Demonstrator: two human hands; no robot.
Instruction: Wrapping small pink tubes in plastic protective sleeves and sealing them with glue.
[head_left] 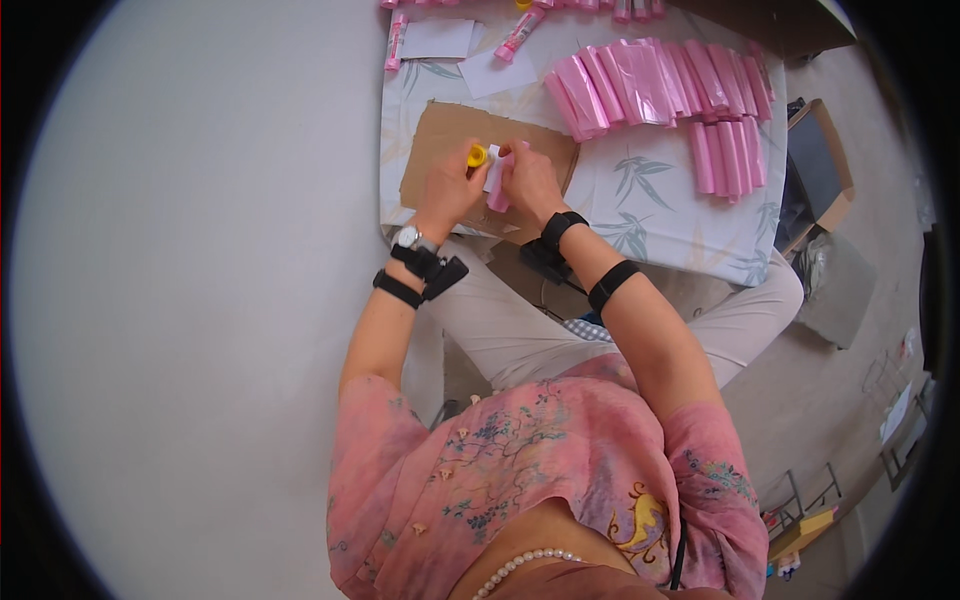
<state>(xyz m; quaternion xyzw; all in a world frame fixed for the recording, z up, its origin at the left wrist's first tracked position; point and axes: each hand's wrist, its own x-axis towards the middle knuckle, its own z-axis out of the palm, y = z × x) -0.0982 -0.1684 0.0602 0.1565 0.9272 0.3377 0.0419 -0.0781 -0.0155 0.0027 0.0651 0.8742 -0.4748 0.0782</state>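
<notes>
Over a flat piece of brown cardboard (440, 130), my two hands work close together. My left hand (448, 190) is closed, its thumb and fingertips pinching a small round yellow cap (477, 156). Just to the right of the cap is a small white piece of paper (492, 172). My right hand (533, 182) is closed with curled fingers on a narrow pink piece (499, 198), its lower end showing under the fingers. Whether the pink piece is a tube or a folded wrapper, and whether it is joined to the cap, I cannot tell.
Shiny pink wrappers (640, 85) lie in an overlapping row at the far right, with a smaller bundle (728, 158) nearer. Pink tubes (520, 36) and white sheets (438, 40) sit at the back. An open cardboard box (832, 165) stands right of the table.
</notes>
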